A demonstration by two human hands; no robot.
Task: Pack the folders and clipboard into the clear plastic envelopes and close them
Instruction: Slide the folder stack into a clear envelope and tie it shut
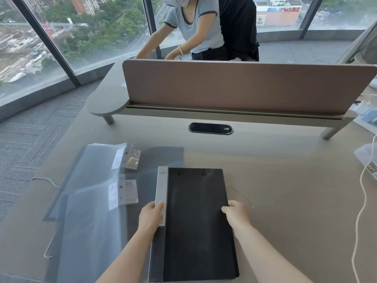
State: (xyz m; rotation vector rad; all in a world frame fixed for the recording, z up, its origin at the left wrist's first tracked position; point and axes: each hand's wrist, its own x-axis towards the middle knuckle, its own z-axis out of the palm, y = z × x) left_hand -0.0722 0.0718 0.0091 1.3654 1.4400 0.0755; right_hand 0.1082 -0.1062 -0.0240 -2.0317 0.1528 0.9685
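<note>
Beige desk [285, 180] by windows [81, 33], pink divider [234, 86] behind the clipboard [195, 221].

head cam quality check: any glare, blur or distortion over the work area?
Head view: daylight from the windows puts pale glare streaks on the clear plastic envelopes, washing out their edges; faint sheen on the black clipboard; wide-angle bending curves the desk divider and window frames; left hand and right hand are sharp, labels too soft to read fully.
</note>
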